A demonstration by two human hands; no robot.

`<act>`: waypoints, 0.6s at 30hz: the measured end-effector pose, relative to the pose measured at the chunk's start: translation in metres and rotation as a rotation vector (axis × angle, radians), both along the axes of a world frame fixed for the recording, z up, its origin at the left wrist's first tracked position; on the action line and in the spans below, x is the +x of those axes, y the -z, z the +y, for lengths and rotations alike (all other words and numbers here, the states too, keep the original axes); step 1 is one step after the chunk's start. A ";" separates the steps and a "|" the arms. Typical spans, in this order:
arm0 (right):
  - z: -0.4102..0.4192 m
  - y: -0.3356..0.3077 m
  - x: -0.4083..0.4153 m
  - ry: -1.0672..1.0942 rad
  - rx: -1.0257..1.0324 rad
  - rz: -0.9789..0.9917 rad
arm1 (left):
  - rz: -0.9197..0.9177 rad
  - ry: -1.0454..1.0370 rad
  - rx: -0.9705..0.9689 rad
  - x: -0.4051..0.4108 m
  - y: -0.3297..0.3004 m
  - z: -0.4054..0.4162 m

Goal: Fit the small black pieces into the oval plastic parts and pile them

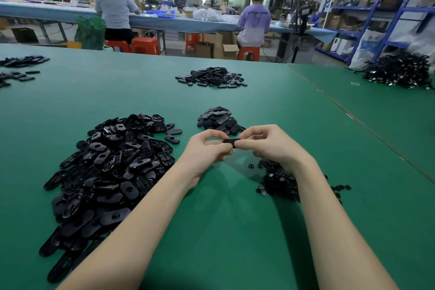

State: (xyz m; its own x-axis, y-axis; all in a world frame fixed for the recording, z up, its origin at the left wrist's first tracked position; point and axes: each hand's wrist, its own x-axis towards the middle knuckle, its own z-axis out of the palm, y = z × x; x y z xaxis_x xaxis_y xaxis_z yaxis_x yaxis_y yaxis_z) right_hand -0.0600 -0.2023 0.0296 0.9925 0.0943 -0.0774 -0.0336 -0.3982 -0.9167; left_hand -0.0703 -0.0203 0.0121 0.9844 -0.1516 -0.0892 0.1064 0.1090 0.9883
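1. Oval part [231,142] – black, being held up over the green table [235,231] btwn both hands, approx mid-frame in the head view, just in front of the small pile.
2. Left hand [207,148] is pinching the part's left end w/ curled fingers & thumb; forearm is reaching in from bottom left.
3. Right hand [270,143] is gripping the right end, fingertips curled round it; can't tell if a small piece is sitting under the fingers.
4. Big heap of oval parts [106,167] is lying on the table left of the left forearm, loose & jumbled.
5. Small pile [220,119] of oval parts is sitting just beyond the hands.
6. Small round black pieces [280,181] are lying in a clump under & beside the right wrist, a few strays nearby.
7. Another pile [211,77] is sitting further back, well apart; a tangled black heap [400,70] is lying far right.
8. People are sitting on red stools [144,45] at a long bench behind; shelving [367,7] is standing at right.
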 end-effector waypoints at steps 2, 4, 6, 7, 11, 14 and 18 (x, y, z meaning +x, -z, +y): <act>0.000 0.000 0.001 0.012 -0.037 -0.027 | -0.006 0.002 0.005 0.001 0.001 0.000; 0.002 0.001 0.002 0.038 -0.097 -0.064 | -0.012 0.000 0.006 0.001 0.002 -0.001; 0.005 0.003 0.002 0.049 -0.134 -0.087 | -0.015 -0.009 0.010 0.001 0.004 0.000; 0.006 0.004 0.002 0.049 -0.138 -0.093 | -0.019 -0.015 0.015 0.001 0.005 0.000; 0.008 0.005 0.002 0.047 -0.146 -0.134 | -0.026 -0.031 0.020 0.002 0.005 0.001; 0.009 0.007 0.002 0.038 -0.146 -0.149 | -0.031 -0.028 0.069 0.002 0.005 0.002; 0.012 0.011 0.003 0.047 -0.137 -0.172 | -0.045 -0.041 0.124 0.002 0.004 0.003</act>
State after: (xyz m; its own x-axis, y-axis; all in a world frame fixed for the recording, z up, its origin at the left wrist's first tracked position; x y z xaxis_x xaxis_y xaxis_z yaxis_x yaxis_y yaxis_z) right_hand -0.0573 -0.1900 0.0190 0.9953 0.0481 0.0845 0.0971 -0.5211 -0.8479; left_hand -0.0683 -0.0173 0.0084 0.9929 -0.1020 -0.0603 0.0595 -0.0110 0.9982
